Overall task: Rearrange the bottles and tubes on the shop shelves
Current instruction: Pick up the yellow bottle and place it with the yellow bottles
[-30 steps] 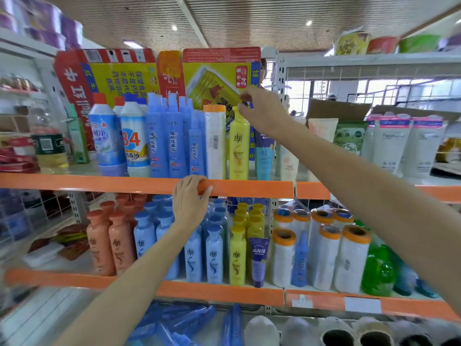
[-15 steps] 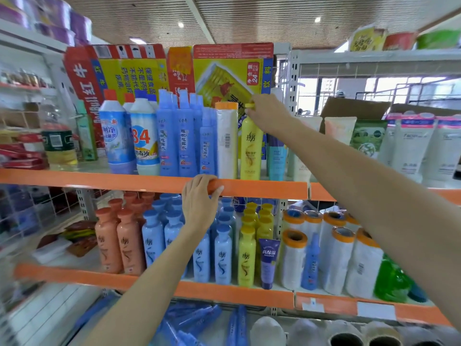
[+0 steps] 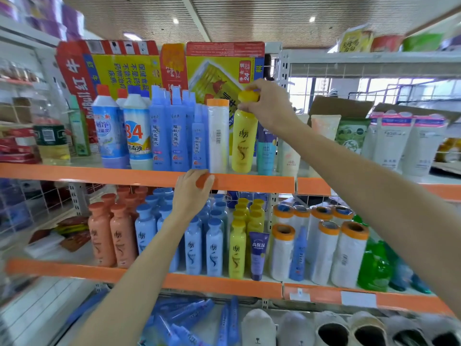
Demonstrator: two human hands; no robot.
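The right hand (image 3: pixel 268 106) is pinching the yellow bottle (image 3: pixel 244 138) by its cap on the upper shelf (image 3: pixel 249 182), its grip narrow; tilting it risks toppling the white roll (image 3: pixel 218 136) beside it. The left hand (image 3: pixel 190 193) is gripping the shelf edge.

Yellow bottle (image 3: pixel 243 141) — upright, upper shelf, beside white roll (image 3: pixel 218 136).

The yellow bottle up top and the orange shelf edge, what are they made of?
The yellow bottle, held by its cap in the right hand, looks like smooth plastic: even colour, soft shine, printed label. The orange shelf edge, which the left hand holds, looks like glossy painted metal, judging by its thin flat strip and reflections, though plastic trim is possible.
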